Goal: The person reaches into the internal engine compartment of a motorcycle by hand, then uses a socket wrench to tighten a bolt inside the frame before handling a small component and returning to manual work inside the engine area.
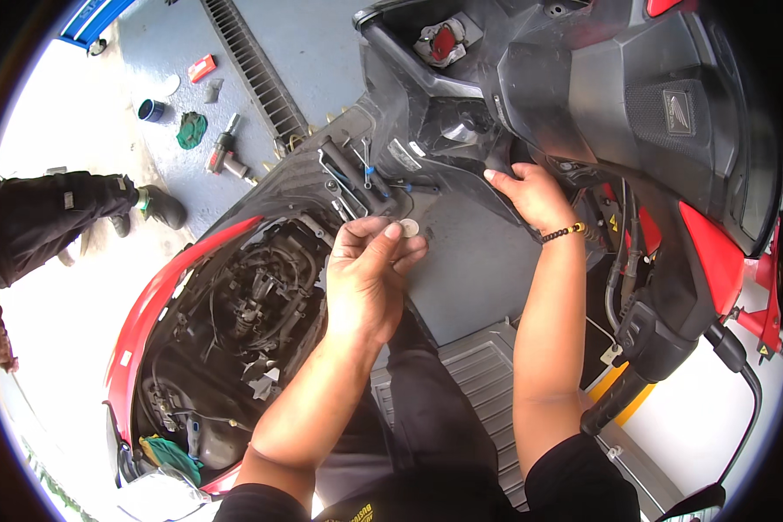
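Observation:
My left hand (370, 261) is raised over the scooter's footwell, pinching a small silver disc (410, 228), like a coin or button cell, between thumb and fingers. Farther right, my right hand (535, 198) is at the edge of the scooter's black inner plastic panel (461, 165). Its thumb lies along the panel, while most of the fingers are hidden behind the edge. Just beyond my left hand, several hand tools (357, 174) with metal shafts rest on the scooter's floorboard. To the left, the uncovered engine bay (257, 300) shows hoses and wiring.
An impact wrench (226, 152), a green cloth (191, 130), a dark blue cup (150, 110) and a red box (202, 68) lie on the floor at far left. Another person's legs (61, 209) are beyond. The handlebar grip (618, 404) juts out beside my right arm.

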`<act>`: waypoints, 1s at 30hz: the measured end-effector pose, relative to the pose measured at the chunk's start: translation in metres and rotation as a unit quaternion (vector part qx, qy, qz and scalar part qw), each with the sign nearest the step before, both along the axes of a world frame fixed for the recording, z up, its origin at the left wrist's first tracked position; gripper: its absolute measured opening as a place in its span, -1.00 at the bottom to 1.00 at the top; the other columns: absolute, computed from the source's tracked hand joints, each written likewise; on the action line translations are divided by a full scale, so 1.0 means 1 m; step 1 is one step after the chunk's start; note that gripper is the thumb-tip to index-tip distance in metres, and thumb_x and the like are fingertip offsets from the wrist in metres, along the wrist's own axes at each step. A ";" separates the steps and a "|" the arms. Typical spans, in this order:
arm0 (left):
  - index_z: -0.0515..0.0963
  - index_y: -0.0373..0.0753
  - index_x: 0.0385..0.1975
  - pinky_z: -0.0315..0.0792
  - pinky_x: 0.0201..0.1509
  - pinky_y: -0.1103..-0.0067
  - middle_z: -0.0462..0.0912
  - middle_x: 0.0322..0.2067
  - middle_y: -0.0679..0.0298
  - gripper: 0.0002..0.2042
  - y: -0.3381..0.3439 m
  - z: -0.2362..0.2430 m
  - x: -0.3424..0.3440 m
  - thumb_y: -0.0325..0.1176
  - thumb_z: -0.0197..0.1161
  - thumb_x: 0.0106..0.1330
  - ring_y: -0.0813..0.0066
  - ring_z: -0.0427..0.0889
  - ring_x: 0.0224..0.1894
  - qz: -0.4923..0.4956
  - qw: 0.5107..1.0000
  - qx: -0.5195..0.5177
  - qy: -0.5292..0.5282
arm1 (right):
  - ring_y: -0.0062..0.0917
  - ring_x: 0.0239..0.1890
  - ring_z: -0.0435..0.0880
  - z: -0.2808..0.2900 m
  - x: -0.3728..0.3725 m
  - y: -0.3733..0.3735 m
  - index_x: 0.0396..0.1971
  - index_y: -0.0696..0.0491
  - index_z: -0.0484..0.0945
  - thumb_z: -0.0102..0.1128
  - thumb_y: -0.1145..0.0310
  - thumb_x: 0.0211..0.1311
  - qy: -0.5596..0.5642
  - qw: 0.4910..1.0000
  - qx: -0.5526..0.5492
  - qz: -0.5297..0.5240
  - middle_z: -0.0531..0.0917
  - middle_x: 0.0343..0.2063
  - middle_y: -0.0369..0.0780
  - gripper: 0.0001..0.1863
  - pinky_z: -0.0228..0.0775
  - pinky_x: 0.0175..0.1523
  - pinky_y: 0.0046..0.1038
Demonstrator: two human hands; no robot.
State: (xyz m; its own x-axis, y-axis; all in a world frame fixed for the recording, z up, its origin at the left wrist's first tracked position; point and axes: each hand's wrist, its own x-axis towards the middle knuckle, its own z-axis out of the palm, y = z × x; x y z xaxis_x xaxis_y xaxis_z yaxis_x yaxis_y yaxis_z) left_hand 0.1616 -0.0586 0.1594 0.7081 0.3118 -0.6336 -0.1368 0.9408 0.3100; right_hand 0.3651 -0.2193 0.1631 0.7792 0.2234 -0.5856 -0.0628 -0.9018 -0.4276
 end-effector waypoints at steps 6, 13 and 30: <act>0.50 -0.16 -0.24 0.61 -0.13 0.37 0.69 -0.33 0.20 -0.88 -0.002 -0.008 -0.017 -0.55 0.22 0.33 0.32 0.71 -0.31 -0.004 1.000 0.012 0.019 | -0.29 -0.07 0.67 -0.022 0.005 -0.011 -0.14 0.37 0.58 0.30 -0.04 0.17 -0.048 0.999 -0.016 -0.018 0.69 -0.20 0.06 -0.34 0.41 0.09 -0.36; 0.46 -0.23 -0.22 0.60 -0.14 0.44 0.66 -0.32 0.19 -0.89 0.002 -0.046 -0.022 -0.56 0.21 0.33 0.35 0.70 -0.31 -0.063 0.992 0.095 0.057 | -0.30 -0.09 0.68 -0.009 0.001 -0.009 -0.12 0.34 0.59 0.33 0.00 0.16 -0.021 1.000 0.016 -0.002 0.70 -0.18 0.03 -0.38 0.41 0.08 -0.36; 0.46 -0.45 -0.20 0.57 -0.07 0.57 0.65 -0.26 0.11 -0.87 0.008 -0.050 0.063 -0.56 0.20 0.34 0.37 0.72 -0.22 -0.179 0.919 0.340 0.085 | -0.14 0.12 0.58 -0.021 -0.005 -0.006 0.04 0.33 0.53 0.32 0.01 0.12 -0.081 0.992 -0.095 -0.029 0.61 -0.01 0.13 -0.31 0.37 0.25 -0.35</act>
